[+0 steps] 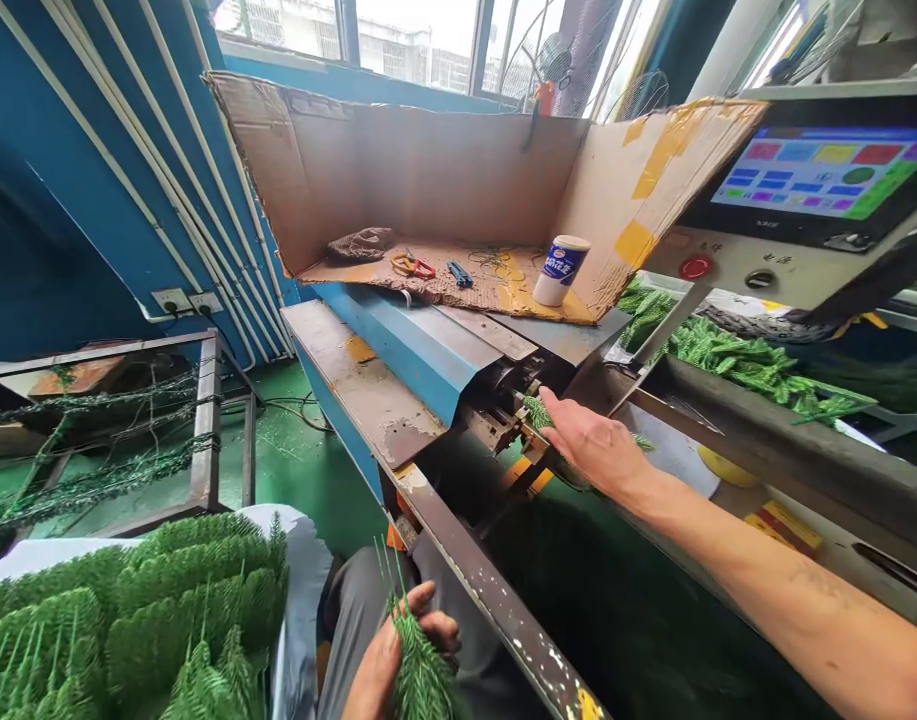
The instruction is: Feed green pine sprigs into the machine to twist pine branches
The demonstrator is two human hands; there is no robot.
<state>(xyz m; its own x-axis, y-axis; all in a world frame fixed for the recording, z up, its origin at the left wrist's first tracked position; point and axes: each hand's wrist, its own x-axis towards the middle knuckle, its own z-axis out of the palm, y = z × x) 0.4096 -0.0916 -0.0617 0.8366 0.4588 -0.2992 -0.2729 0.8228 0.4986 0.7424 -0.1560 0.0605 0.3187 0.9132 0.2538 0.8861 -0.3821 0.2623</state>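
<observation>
My left hand [409, 645] is closed around a few green artificial pine sprigs [420, 670] over my lap, their thin bare stems pointing up. My right hand [597, 445] reaches forward to the machine head [503, 400] at the end of the blue machine. Its fingers are closed on another artificial pine sprig [537, 410], whose tip shows at the metal jaws. Part of that sprig is hidden behind the hand. At the lower left lies a large pile of artificial pine sprigs [195, 580] on white sheeting.
A cardboard box [465, 170] on the machine holds pliers [411, 265], a blue tool [459, 274] and a paper can [561, 270]. A control screen [818, 170] stands right, above more green sprigs [743, 365]. A metal rail [488, 590] crosses before me; a metal frame [207, 430] stands left.
</observation>
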